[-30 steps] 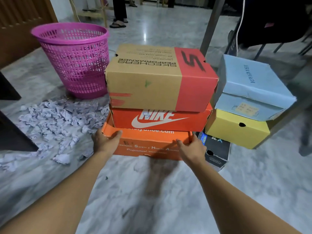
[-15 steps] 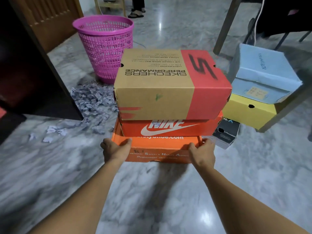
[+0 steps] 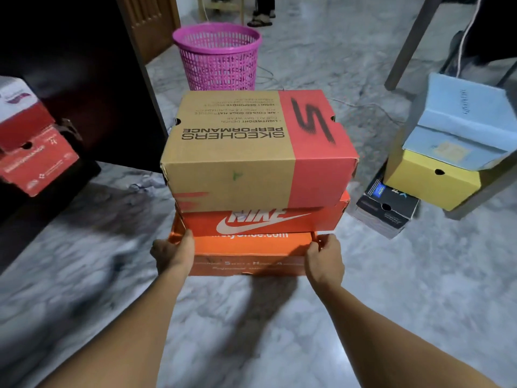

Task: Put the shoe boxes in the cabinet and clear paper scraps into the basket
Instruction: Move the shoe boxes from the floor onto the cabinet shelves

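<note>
- The dark cabinet [image 3: 84,79] fills the upper left with its door edge standing open. A red box [image 3: 33,152] sits at its left side, seemingly already stowed.
- A stack of three shoe boxes is held in front of the person, and its shadow suggests it is clear of the marble floor [image 3: 391,303]. The Skechers box [image 3: 237,155] is on top, the Nike box [image 3: 265,222] under it, and the orange box [image 3: 246,259] at the bottom. The stack is near the cabinet but not yet in it.
- Well apart at right, three more boxes wait: the blue box [image 3: 458,121] on the yellow box [image 3: 428,177], and the black box [image 3: 386,211] just beside them on the floor.
- The pink basket [image 3: 218,57] stands beyond the carried stack; its contents cannot be seen.
- Both forearms reach straight forward. The left hand [image 3: 172,254] and right hand [image 3: 326,257] grip the orange box's near corners, with thumbs hooked over the rim and fingers wrapped round the ends, mostly hidden.
- A few paper scraps [image 3: 142,186] lie by the foot of the door, not yet collected. The job looks under halfway done.
</note>
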### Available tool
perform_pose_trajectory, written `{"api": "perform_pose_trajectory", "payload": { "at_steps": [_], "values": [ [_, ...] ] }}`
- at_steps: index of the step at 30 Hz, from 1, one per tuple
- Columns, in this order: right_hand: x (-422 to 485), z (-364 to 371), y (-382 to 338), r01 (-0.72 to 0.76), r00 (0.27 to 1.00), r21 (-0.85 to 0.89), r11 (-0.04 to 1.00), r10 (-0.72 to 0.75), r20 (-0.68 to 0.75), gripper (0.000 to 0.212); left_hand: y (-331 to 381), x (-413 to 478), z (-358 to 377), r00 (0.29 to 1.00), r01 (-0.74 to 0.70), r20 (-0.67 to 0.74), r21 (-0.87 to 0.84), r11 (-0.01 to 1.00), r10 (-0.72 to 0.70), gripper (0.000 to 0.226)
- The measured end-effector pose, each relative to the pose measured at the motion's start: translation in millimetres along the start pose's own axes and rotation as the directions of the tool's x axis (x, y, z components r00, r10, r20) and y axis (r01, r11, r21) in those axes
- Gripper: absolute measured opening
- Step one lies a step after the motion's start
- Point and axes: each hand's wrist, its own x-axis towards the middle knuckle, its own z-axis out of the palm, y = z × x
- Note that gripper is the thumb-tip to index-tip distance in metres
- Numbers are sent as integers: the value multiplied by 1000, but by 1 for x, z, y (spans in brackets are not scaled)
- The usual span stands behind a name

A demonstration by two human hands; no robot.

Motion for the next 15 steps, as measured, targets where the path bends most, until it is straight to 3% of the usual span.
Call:
{"api": "perform_pose_trajectory", "payload": {
  "at_steps": [4, 7, 9, 12, 15],
  "values": [
    [12, -10, 0, -28, 998, 147, 989, 35, -49, 24, 13, 14, -8, 999, 46, -20, -74, 996, -47, 58],
    [21, -26, -22, -32, 971, 422, 906, 127, -200, 32, 41, 20, -17, 997, -7, -77, -326, 945, -20, 65],
    [30, -39, -46, 58, 944, 562, 825, 139, -300, 38, 62, 23, -28, 993, -51, -117, -506, 861, -10, 56],
    [47, -57, -81, 244, 936, 638, 730, -5, -352, 46, 93, 17, -45, 998, -47, 5, -675, 736, 68, 42],
    [57, -72, -106, 330, 944, 689, 645, -226, -241, 52, 115, -7, -59, 942, -99, 161, -706, 701, 295, 46]
  ]
}}
